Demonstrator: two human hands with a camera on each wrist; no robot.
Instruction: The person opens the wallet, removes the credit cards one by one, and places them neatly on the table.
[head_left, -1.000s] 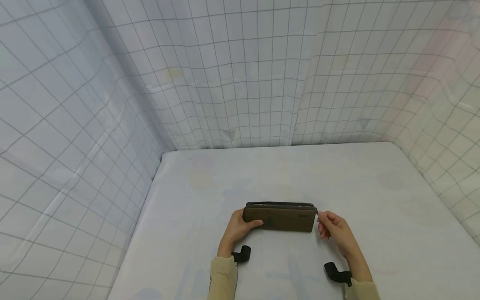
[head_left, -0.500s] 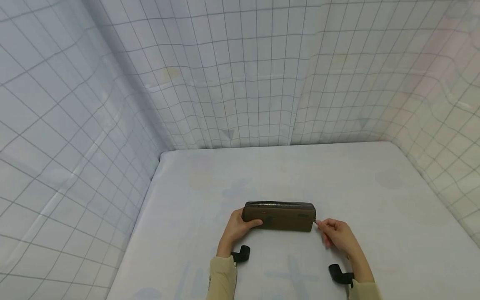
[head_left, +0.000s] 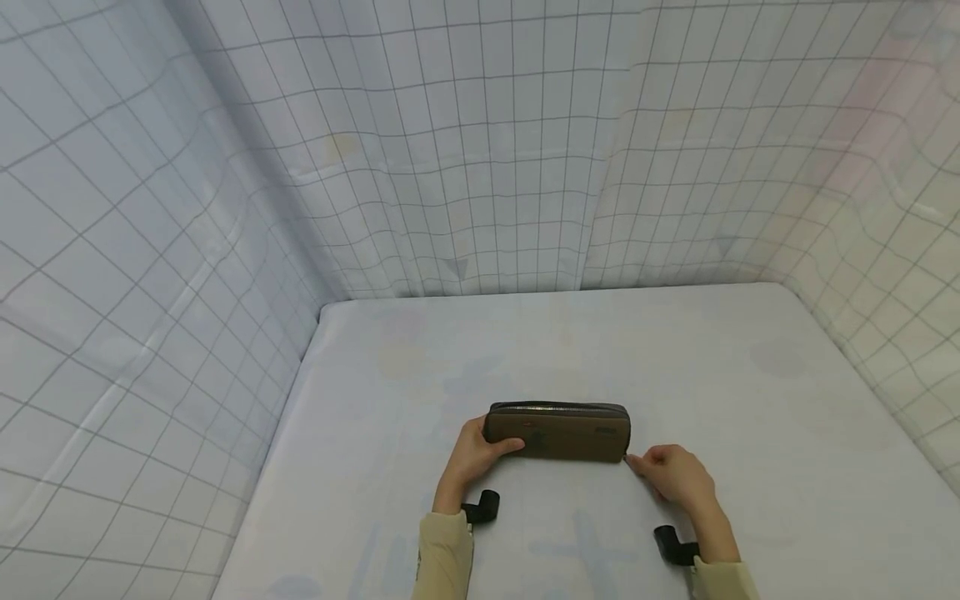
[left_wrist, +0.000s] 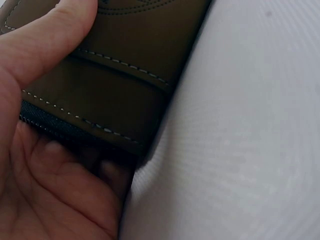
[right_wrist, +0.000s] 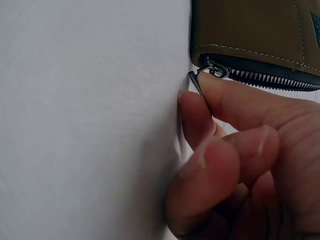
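Note:
A long brown zip-around wallet stands on its long edge on the white table, its zipped side facing up. My left hand grips its left end, thumb across the front face and fingers behind; the left wrist view shows the stitched brown wallet between thumb and palm. At the lower right corner, my right hand pinches the zipper pull between thumb and index finger. The slider sits at the bottom of the wallet's end, with meshed zipper teeth running away from it.
The white cloth-covered table spreads around the wallet. White grid-patterned curtains close off the back and both sides. Each wrist carries a black camera mount.
My right hand has moved the zipper pull down the wallet's right end, from the top corner to the bottom corner. The zipper along the top has closed. My left hand keeps its grip.

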